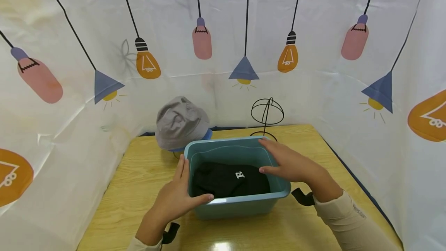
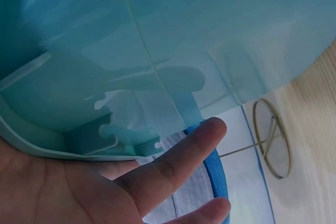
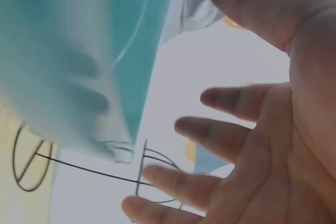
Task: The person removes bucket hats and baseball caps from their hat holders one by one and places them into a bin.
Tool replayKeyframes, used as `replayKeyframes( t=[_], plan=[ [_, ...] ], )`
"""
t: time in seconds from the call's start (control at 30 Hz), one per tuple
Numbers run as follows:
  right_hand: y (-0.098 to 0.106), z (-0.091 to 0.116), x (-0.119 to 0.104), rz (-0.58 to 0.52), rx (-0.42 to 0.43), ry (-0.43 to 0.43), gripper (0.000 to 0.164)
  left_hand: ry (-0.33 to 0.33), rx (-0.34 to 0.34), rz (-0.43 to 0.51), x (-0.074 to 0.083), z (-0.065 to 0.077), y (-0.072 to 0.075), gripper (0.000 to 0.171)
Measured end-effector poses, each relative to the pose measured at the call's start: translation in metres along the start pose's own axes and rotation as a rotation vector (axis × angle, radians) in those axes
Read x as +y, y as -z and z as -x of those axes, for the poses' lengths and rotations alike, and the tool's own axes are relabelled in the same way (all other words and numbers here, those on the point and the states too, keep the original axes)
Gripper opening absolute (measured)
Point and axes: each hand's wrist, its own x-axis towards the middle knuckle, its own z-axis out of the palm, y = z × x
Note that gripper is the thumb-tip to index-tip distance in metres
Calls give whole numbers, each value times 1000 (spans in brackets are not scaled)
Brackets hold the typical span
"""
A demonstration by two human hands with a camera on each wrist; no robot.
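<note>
A blue-green plastic bin [image 1: 237, 207] stands on the table in the head view. Inside it lies a black cloth item [image 1: 223, 179] with a white letter; its exact kind is hard to tell. My left hand [image 1: 174, 195] rests against the bin's left side, thumb at the front rim and fingers extended. In the left wrist view, the palm [image 2: 68, 187] meets the rim of the bin [image 2: 173, 19]. Over the bin's right end is my right hand [image 1: 292, 162], its thumb and fingers spread. The right wrist view shows that hand [image 3: 262, 150] holding nothing, beside the bin [image 3: 52, 51].
Behind the bin at left, a grey bucket hat [image 1: 179, 121] sits above a blue-edged item [image 1: 208, 134]. A black wire stand [image 1: 266, 113] is at the back right. The wooden table [image 1: 139, 181] is enclosed by a lamp-patterned white curtain [image 1: 216, 100].
</note>
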Motion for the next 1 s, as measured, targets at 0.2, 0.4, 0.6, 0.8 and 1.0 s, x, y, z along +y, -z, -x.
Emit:
replayKeyframes(
  t=[0.2,0.4,0.6,0.8,1.0],
  plan=[
    [-24,10,6,-97,44,-76,109,2,2,5,0,1,1,133],
    [-50,8,13,-188,72,-95,115,21,8,6,-5,2,1,135],
    [-55,10,16,-187,101,-108,118,25,10,14,-3,1,1,135],
    [-52,13,15,-144,77,-124,118,16,11,23,-2,-1,1,134],
    [-57,8,12,-92,95,-201,121,12,21,33,-3,-2,0,134]
  ],
)
